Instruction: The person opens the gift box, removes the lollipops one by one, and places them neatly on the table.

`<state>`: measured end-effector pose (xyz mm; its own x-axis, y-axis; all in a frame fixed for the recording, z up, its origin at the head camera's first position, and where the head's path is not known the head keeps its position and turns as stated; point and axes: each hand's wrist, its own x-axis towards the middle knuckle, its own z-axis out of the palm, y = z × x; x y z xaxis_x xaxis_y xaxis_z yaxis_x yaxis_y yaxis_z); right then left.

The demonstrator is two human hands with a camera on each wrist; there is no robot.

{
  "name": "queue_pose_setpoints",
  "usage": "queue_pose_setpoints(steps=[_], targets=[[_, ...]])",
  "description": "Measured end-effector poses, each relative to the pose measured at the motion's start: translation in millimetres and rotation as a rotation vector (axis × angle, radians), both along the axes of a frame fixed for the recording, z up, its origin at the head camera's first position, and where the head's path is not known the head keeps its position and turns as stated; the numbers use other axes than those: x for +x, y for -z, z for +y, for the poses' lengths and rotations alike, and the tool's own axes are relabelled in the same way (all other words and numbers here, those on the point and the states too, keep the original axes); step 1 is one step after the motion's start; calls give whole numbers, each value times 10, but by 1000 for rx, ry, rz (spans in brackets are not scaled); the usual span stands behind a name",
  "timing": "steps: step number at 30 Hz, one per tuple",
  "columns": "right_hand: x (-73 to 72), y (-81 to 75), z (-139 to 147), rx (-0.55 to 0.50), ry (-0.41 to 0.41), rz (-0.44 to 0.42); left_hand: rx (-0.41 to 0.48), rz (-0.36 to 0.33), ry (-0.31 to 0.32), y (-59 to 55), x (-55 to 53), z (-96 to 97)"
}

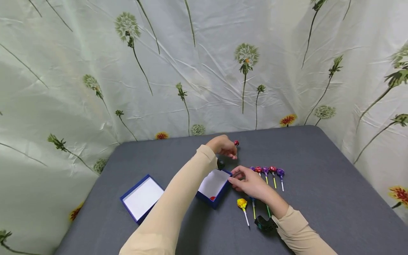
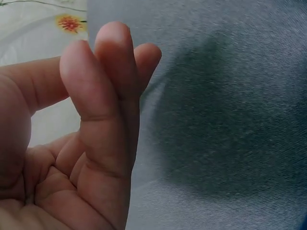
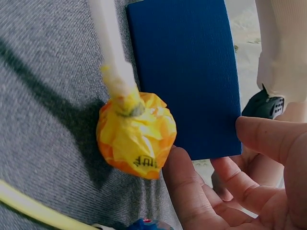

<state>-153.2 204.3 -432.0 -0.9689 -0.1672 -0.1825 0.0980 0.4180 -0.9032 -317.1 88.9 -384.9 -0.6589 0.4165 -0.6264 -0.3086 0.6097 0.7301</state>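
My left hand (image 1: pixel 224 147) is above the table's far part, beyond an open blue box (image 1: pixel 214 184). By its fingertips shows the round red head of a lollipop (image 1: pixel 236 143), which it seems to pinch by the stick. In the left wrist view the fingers (image 2: pixel 103 100) are bent together, and the lollipop is hidden. My right hand (image 1: pixel 250 180) grips the right side of the box, thumb and fingers at its edge. The box has a white inside with a small red patch in one corner. In the right wrist view the box's blue wall (image 3: pixel 187 76) is next to a yellow lollipop (image 3: pixel 136 134).
A blue-rimmed white lid (image 1: pixel 143 198) lies on the left, partly behind my left sleeve. Red and purple lollipops (image 1: pixel 272 170) lie in a row right of my right hand. Nearer, a yellow lollipop (image 1: pixel 242 203) lies beside others partly covered by my right arm. A patterned curtain (image 1: pixel 207 71) hangs behind.
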Motion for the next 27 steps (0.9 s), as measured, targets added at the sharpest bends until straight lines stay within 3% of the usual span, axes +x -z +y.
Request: queue_pose_setpoints(steps=[4, 13, 20, 27], targets=[[3, -4, -6, 14, 7, -1, -43, 14, 32, 61, 8, -21], [2, -5, -9, 27, 11, 3, -134, 56, 169, 103, 64, -54], [-2, -7, -19, 35, 20, -2, -183, 86, 203, 109, 88, -69], [1, -7, -10, 37, 20, -6, -163, 60, 247, 131, 80, -56]])
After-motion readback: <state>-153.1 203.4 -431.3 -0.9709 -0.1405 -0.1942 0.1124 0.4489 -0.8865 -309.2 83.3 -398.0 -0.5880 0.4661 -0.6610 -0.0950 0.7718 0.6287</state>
